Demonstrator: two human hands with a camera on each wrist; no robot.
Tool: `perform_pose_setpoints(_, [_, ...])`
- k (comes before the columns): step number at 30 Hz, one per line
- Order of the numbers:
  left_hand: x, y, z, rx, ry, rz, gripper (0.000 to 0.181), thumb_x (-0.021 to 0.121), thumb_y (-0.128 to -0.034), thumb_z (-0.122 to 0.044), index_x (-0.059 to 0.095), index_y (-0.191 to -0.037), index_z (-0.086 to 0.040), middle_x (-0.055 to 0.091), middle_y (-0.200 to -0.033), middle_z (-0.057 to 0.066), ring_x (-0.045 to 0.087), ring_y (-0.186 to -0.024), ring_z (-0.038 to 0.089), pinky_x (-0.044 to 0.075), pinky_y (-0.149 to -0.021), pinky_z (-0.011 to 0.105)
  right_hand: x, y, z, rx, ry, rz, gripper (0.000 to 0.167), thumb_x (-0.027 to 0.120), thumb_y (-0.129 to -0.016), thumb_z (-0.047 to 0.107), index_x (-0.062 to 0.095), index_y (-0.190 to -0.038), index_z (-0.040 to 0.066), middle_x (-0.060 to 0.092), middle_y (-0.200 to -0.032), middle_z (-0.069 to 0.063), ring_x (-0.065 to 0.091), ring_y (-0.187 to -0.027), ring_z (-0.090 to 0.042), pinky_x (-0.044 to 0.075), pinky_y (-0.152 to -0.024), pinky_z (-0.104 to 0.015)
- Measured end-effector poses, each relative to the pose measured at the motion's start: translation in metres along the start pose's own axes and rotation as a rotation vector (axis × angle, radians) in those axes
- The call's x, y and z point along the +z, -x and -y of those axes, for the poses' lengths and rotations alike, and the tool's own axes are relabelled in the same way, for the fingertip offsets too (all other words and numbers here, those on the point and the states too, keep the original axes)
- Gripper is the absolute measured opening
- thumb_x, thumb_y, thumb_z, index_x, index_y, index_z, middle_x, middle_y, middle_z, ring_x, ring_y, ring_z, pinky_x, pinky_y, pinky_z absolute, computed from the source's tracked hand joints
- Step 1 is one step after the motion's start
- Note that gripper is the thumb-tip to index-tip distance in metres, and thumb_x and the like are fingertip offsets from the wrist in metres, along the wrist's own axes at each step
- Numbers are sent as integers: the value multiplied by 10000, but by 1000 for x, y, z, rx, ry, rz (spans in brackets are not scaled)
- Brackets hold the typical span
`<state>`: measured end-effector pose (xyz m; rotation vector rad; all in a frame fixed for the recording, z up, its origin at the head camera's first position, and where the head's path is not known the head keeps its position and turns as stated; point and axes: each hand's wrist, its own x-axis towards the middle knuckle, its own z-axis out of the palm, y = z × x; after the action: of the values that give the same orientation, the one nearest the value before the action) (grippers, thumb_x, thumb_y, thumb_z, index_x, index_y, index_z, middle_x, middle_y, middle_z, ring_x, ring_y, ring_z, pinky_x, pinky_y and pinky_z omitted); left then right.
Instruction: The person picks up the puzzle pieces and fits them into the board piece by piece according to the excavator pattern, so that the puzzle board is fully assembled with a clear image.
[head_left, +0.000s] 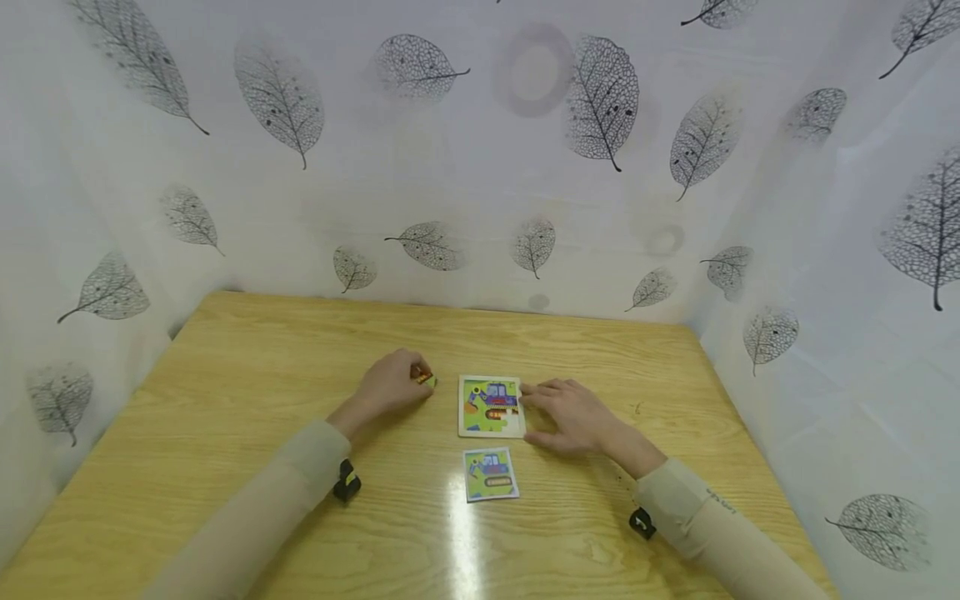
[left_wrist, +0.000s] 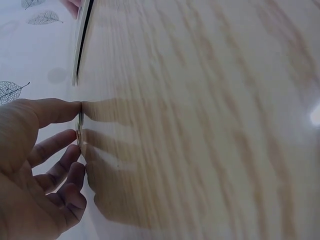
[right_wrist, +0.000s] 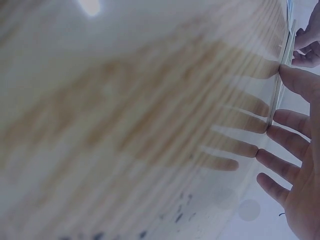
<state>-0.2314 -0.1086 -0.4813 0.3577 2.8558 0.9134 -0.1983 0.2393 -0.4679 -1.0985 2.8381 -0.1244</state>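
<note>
A square jigsaw puzzle board (head_left: 461,408) with a pale frame lies flat on the table; its picture is a blue and purple excavator on green. Pale bare board shows at its lower right. Left of it, my left hand (head_left: 392,382) pinches a small red, yellow and green puzzle piece (head_left: 426,379) between thumb and fingers, low at the tabletop. In the left wrist view that puzzle piece (left_wrist: 80,125) appears edge-on. My right hand (head_left: 573,414) touches the board's right edge, its fingers (right_wrist: 287,142) spread and fairly straight.
Nearer than the board lies a square picture card (head_left: 491,474) with the same excavator. The wooden table (head_left: 300,350) reaches back to a white curtain (head_left: 465,150) printed with leaves, which also hangs at both sides. A black strap (head_left: 347,482) sits at the left wrist.
</note>
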Motion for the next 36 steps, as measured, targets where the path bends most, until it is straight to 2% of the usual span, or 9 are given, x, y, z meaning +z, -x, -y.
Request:
perform_pose_setpoints(11, [-8, 8, 13, 100, 47, 61, 294, 747, -848, -152, 756, -1129, -65, 741, -1097, 89, 674, -1025, 240, 563, -974, 481, -1, 0, 1, 3, -6, 4, 627, 680, -964, 528, 618, -1460, 149, 535, -1613, -64, 553, -1429, -360, 419, -1202, -595])
perform_pose_setpoints(16, [-10, 13, 15, 72, 68, 51, 355, 769, -858, -218, 735, -1163, -40, 745, -1138, 117, 686, -1059, 273, 567, -996, 501, 0, 0, 0, -1, -3, 0, 625, 680, -963, 526, 620, -1457, 147, 538, -1610, -66, 558, -1424, -362, 422, -1199, -594])
perform_pose_setpoints(22, [-10, 18, 15, 32, 47, 22, 386, 804, -878, -298, 742, -1158, -40, 759, -1140, 126, 702, -1048, 278, 581, -986, 497, 0, 0, 0, -3, -2, -2, 623, 679, -964, 526, 620, -1456, 149, 540, -1609, -66, 558, -1424, -366, 419, -1201, -596])
perform_pose_setpoints(31, [-9, 19, 9, -14, 40, 9, 319, 810, -889, -280, 753, -1108, -56, 761, -1102, 109, 689, -979, 242, 584, -939, 479, -1, 0, 1, -2, -10, 0, 625, 671, -968, 528, 615, -1462, 150, 532, -1616, -64, 553, -1430, -362, 415, -1206, -595])
perform_pose_setpoints(36, [-8, 18, 8, -38, 71, 14, 313, 829, -873, -257, 743, -1104, -64, 757, -1081, 93, 672, -945, 219, 576, -905, 443, -1, 0, 1, -5, -12, -5, 622, 672, -967, 526, 621, -1456, 145, 537, -1610, -69, 558, -1425, -364, 421, -1199, -598])
